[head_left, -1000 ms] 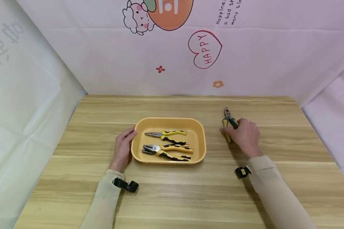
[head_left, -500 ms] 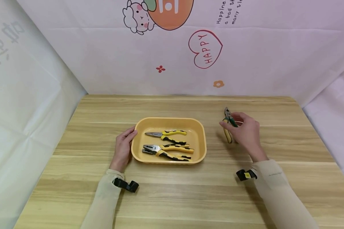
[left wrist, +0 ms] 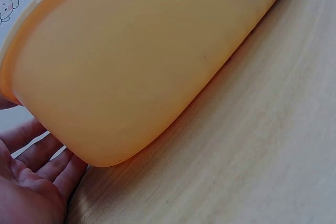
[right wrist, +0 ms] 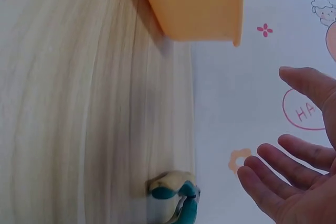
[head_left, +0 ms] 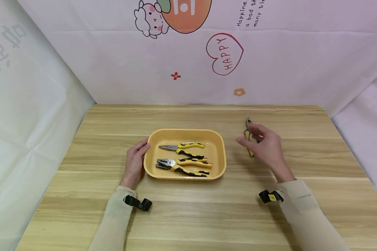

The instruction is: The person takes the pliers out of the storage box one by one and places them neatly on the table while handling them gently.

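My left hand point(head_left: 134, 164) holds the left end of a yellow plastic tray point(head_left: 185, 135), thumb over the rim and fingers against the outer wall point(left wrist: 121, 72). Inside lie long-nose pliers point(head_left: 170, 147) and, nearer the front, combination pliers point(head_left: 193, 161), both with yellow-and-black handles. To the tray's right, green-and-yellow handled pliers point(head_left: 247, 135) lie on the table, head toward the back. My right hand point(head_left: 268, 150) hovers over them with thumb and fingers spread, partly covering the handles. In the right wrist view the hand point(right wrist: 302, 182) holds nothing, apart from those pliers point(right wrist: 181, 179).
The wood-grain table point(head_left: 201, 216) carries the tray and pliers. A white printed cloth point(head_left: 119, 69) rises behind its back edge, with more white cloth point(head_left: 28, 122) at the left. Each sleeve bears a black wrist camera point(head_left: 144, 204).
My right hand has let go of the green-and-yellow pliers and lifted off them, its fingers spreading. The pliers stay where they lie. My left hand and the tray have not moved.
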Motion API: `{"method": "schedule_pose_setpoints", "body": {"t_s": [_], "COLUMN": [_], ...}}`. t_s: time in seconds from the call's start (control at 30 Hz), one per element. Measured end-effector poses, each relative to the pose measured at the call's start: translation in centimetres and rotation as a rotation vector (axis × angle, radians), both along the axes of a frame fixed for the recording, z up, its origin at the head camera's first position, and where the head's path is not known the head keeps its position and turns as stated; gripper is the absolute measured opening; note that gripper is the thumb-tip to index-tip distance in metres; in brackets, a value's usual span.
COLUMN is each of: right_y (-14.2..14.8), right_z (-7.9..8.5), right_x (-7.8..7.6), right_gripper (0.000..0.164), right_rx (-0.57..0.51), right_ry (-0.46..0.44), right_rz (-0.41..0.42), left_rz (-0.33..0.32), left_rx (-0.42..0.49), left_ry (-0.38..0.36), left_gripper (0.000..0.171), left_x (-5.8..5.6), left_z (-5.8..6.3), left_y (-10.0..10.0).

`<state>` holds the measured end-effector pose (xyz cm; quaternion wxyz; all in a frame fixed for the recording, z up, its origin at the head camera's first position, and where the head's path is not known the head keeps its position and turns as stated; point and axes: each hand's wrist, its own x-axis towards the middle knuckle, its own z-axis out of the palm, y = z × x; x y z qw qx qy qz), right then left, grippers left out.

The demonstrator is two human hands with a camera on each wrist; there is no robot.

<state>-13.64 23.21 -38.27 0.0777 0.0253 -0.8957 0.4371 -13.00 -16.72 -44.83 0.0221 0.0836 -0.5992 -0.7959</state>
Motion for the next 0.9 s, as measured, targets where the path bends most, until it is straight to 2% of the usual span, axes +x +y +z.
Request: {"method": "schedule_pose_setpoints", "body": {"t_s": [0.9], "right_y": [-4.9], "right_z": [2.2], "right_x": [1.5], "right_gripper": [0.06], "right_rx": [-0.158], "right_ry": [0.003], "right_rz": [0.179], "left_rz": [0.005], "left_rx": [-0.004], "left_ry": [-0.01], "left_gripper": [0.039], "left_x": [-0.1], "left_z": [0.0], "left_y": [0.0]}}
